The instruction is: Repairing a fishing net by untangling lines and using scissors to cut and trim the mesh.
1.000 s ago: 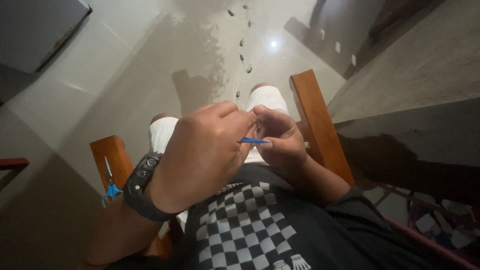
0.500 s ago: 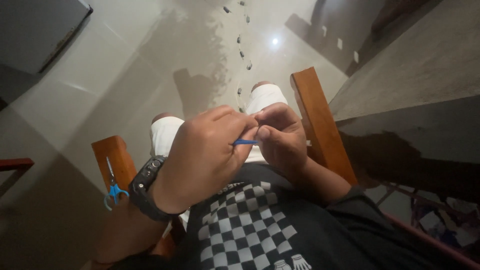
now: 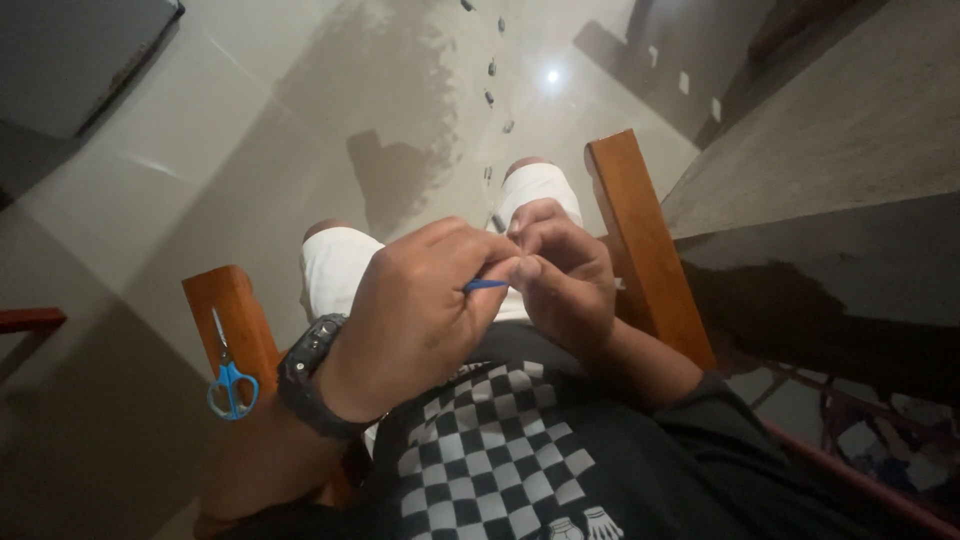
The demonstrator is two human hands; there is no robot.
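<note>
Two hands meeting at lap level, above white shorts. Left hand closed, fingers curled inward, back of hand toward camera, pinching thin blue tool between thumb and fingertips. Only a short blue section of tool visible, emerging from left hand on the side facing right hand. Long axis close to horizontal in view, running from left hand toward right hand, exposed end pointing at right fingertips. Remainder of tool hidden inside left grip; kind of tool not identifiable.

Right hand closed, fingers bunched together, fingertips touching or just beside exposed tool end. Contents of right pinch too small and too shaded to tell.

Black wristwatch strapped on left wrist, directly behind left hand. Black shirt with white checker pattern below both hands.

Wooden chair armrest outboard of left wrist, carrying small scissors with blue handles; scissor blades pointing away from body, handles nearest camera, well apart from left hand. Second wooden armrest just beside right hand, on outer side.

Grey table beyond right armrest, well apart from right hand. Glossy pale floor beyond knees, with bright light reflection ahead of both hands.
</note>
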